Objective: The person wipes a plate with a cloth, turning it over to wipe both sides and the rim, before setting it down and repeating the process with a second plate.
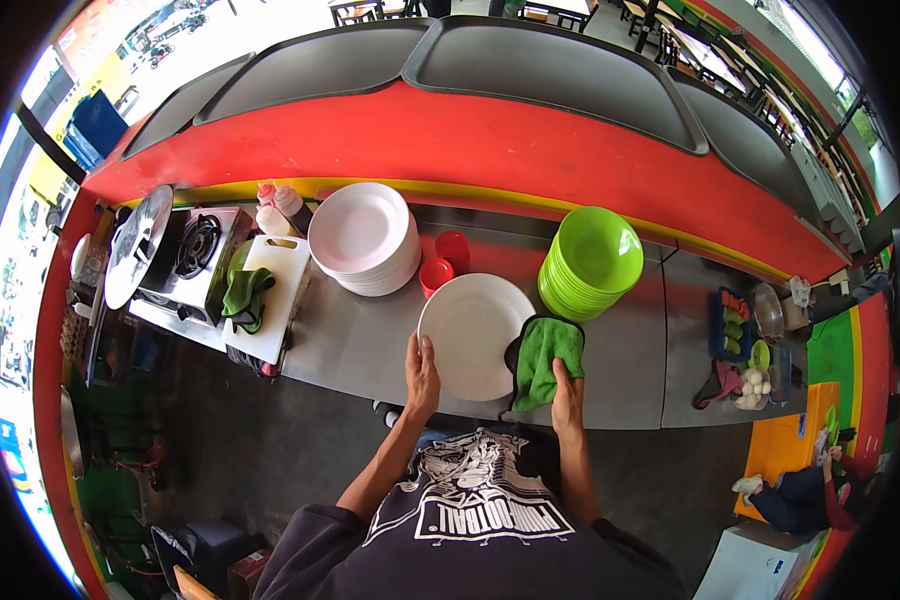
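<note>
A white plate [475, 338] is held over the front of the steel counter. My left hand [422, 375] grips its left rim, the thumb lying along the edge. In my right hand [567, 398] is a green cloth [548, 362] with a dark border, which touches the plate's right edge. The fingers under the cloth are hidden. Behind the plate stand two red cups [451, 250]. A tall stack of white plates [362, 235] is to the left, and a stack of lime-green bowls [592, 260] rises to the right.
On the left are a gas stove [199, 246], a pot lid [138, 245], a white cutting board [273, 300] with another green cloth [247, 300], and sauce bottles [282, 205]. Vegetable containers [734, 325] sit at right. Black trays [555, 75] line the red ledge. A person [805, 495] sits at right.
</note>
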A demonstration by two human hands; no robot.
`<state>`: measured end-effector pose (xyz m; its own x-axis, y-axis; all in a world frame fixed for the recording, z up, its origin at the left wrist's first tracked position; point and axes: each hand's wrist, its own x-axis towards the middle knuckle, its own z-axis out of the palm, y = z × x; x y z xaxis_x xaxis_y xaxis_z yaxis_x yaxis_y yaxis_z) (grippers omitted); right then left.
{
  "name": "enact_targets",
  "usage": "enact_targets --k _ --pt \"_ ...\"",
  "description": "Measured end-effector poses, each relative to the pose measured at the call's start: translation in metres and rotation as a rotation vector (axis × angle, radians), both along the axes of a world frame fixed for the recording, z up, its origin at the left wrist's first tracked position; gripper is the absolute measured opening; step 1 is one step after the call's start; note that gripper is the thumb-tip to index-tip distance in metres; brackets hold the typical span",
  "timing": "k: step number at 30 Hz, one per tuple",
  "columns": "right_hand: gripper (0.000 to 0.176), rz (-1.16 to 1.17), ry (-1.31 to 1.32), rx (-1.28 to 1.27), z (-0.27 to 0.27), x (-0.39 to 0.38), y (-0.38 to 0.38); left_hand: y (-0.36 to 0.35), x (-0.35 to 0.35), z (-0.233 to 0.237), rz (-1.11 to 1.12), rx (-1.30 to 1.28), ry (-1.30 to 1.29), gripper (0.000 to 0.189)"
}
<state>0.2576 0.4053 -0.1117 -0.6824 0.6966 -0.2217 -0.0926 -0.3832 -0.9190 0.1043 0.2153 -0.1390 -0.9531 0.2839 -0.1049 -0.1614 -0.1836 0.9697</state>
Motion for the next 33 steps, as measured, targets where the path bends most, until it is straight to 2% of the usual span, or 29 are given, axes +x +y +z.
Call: enact_targets --k 4,6,9,12,17,21,22,23,24,25,26,27,28,29,31,32,33 --pt "0.041 -0.013 0.017 0.125 0.029 0.002 0.001 0.001 0.004 0.027 0.032 0.047 -0.024 0.042" --pt "0.04 -0.006 0.022 0.163 0.046 0.002 0.001 -0.002 0.002 0.026 0.055 0.062 -0.037 0.043" --pt "0.04 0.1 -0.025 0.187 0.036 0.002 0.011 -0.007 0.0 0.02 0.093 0.085 -0.104 0.044" --pt "0.041 0.058 -0.066 0.209 0.052 -0.001 0.013 -0.013 -0.002 0.021 0.113 0.11 -0.166 0.044" --pt "0.058 -0.162 0.242 0.154 0.097 0.017 0.031 -0.03 -0.004 0.043 0.13 0.117 -0.158 0.045" --pt "0.052 -0.185 0.334 0.682 0.082 0.006 0.018 -0.031 -0.007 0.053 0.089 0.058 -0.127 0.046" --pt "0.051 -0.206 0.282 0.665 0.048 0.003 0.017 -0.029 -0.006 0.058 0.09 0.072 -0.127 0.046" --pt "0.042 0.023 0.061 1.421 0.06 0.001 0.005 -0.022 -0.002 0.065 0.09 0.088 -0.125 0.046" --pt "0.037 0.38 -0.203 1.071 0.036 -0.004 -0.006 -0.016 0.0 0.069 0.09 0.102 -0.123 0.046" --pt "0.037 0.374 -0.016 1.01 0.079 -0.027 -0.029 -0.012 0.001 0.068 0.09 0.082 -0.106 0.046" --pt "0.04 0.644 -0.116 0.98 0.081 -0.033 -0.037 -0.009 0.003 0.066 0.09 0.062 -0.088 0.047" --pt "0.041 0.816 -0.163 1.021 0.056 -0.039 -0.043 -0.004 0.004 0.065 0.091 0.043 -0.069 0.047" --pt "0.041 0.783 -0.083 1.191 0.055 -0.041 -0.054 0.002 0.007 0.08 0.076 0.014 0.039 0.046" --pt "0.042 0.744 0.001 1.361 0.055 -0.043 -0.062 0.001 0.006 0.08 0.064 -0.023 0.028 0.046" --pt "0.043 0.818 0.055 1.326 0.057 -0.049 -0.065 0.0 0.008 0.084 0.037 -0.094 0.0 0.045" --pt "0.043 0.854 0.079 1.308 0.059 -0.052 -0.064 0.006 0.013 0.088 0.071 -0.051 0.027 0.045" --pt "0.043 0.815 0.054 1.325 0.058 -0.058 -0.063 0.008 0.014 0.093 0.067 -0.065 0.062 0.046"
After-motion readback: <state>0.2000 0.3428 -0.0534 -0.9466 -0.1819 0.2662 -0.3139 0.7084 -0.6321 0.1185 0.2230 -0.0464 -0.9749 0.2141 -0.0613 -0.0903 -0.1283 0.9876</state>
